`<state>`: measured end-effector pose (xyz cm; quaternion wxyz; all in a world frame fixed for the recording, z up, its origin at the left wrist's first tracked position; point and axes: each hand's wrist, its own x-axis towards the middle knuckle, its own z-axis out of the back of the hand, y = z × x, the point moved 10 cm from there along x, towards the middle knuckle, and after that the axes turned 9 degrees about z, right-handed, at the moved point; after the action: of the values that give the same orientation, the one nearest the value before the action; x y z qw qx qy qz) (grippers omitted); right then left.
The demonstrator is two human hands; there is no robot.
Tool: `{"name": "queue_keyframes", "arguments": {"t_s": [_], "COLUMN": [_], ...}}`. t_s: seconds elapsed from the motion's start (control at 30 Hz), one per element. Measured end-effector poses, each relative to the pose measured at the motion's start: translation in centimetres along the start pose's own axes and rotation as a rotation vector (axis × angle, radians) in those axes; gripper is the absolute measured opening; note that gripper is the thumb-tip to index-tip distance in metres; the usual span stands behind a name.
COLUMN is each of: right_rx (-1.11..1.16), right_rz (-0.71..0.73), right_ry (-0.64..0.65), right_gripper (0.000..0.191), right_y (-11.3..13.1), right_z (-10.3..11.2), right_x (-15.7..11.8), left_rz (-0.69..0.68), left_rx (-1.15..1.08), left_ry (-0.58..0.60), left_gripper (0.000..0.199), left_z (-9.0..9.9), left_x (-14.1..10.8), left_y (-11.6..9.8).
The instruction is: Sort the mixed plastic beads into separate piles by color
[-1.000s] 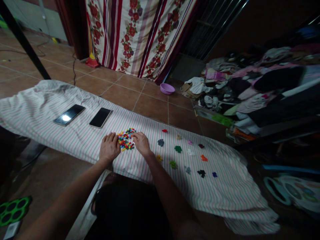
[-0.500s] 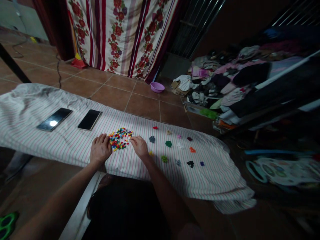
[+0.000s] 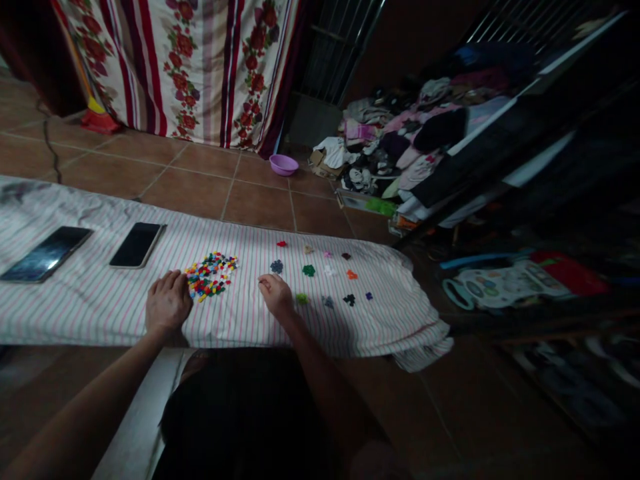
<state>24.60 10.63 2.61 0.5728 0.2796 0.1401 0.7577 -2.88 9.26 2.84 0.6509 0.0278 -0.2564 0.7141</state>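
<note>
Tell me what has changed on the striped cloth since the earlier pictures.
The right hand has moved rightward, away from the mixed pile, to near the dark gray pile, and now hides the yellow pile. Its fingers are pinched; any piece between them is too small to confirm. The left hand stays beside the mixed pile; both phones lie unmoved.

Loose heap of tiny mixed-colour pieces [image 3: 207, 288] left of centre, kinda gappy inside. Around mid-frame, 12 little single-colour clumps in view, roughly 3 rows: red [image 3: 281, 244], beige [image 3: 307, 249], pink [image 3: 327, 254], maroon [image 3: 346, 256] up top; dark grey [image 3: 276, 267], green [image 3: 309, 270], white [image 3: 330, 270], orange [image 3: 352, 274] midway; lime [image 3: 301, 299], light grey [image 3: 327, 302], black [image 3: 349, 300], navy [image 3: 369, 296] lowest.
</note>
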Motion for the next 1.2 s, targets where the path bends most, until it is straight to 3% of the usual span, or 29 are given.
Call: {"name": "queue_keyframes", "arguments": {"t_s": [0.13,0.47,0.6,0.8,0.97,1.2], "right_rx": [-0.001,-0.038,-0.056,-0.2,-0.238,-0.242], "right_rz": [-0.011,-0.171,-0.239,-0.418,-0.513,-0.542], "right_ry": [-0.08,-0.312,-0.421,-0.482,-0.517,-0.481], "right_gripper": [0.022,0.029,0.028,0.033,0.038,0.042], "right_y": [-1.3,-7.6,-10.5,-15.9,-18.7,-20.7], "right_z": [2.2,8.9,11.5,14.7,15.8,15.7], "right_x": [-1.6,-7.0,-9.7,-13.9,-16.2,-15.9], "left_rz": [0.004,0.023,0.015,0.064,0.038,0.043], "left_rx": [-0.023,-0.053,-0.075,-0.084,-0.041,-0.013], "left_ry": [0.011,-0.022,-0.018,-0.026,-0.004,0.02], "left_gripper": [0.038,0.036,0.037,0.034,0.035,0.037], "left_z": [0.2,0.7,0.7,0.6,0.5,0.2], "left_x": [0.0,-0.2,-0.2,-0.1,0.0,0.0], "left_y": [0.0,0.0,-0.1,0.4,0.1,0.2]}}
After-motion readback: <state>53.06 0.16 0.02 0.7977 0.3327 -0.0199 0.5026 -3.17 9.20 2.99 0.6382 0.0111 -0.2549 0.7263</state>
